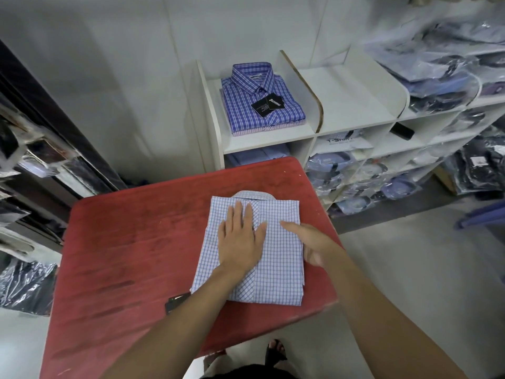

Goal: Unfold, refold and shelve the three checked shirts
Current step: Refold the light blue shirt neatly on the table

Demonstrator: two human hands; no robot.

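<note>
Folded shirt (pixel 276 269) lengthwise, collar away; left hand (pixel 241 242) flat atop.

Pale blue checked shirt (pixel 273 258); red table (pixel 114 242); blue plaid shirt (pixel 257 105); white shelf (pixel 352 105).

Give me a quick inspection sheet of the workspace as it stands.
Surface: red table, worn top.
Job's things: light checked shirt folded, collar away; blue checked shirt on a pink checked one, on the white shelf.
Clutter: black tag poking out beside the shirt.
Grips: left hand flat on the shirt; right hand at its right edge, blurred.
Cables: nothing seen.
Surroundings: bagged shirts on shelves, right.
</note>
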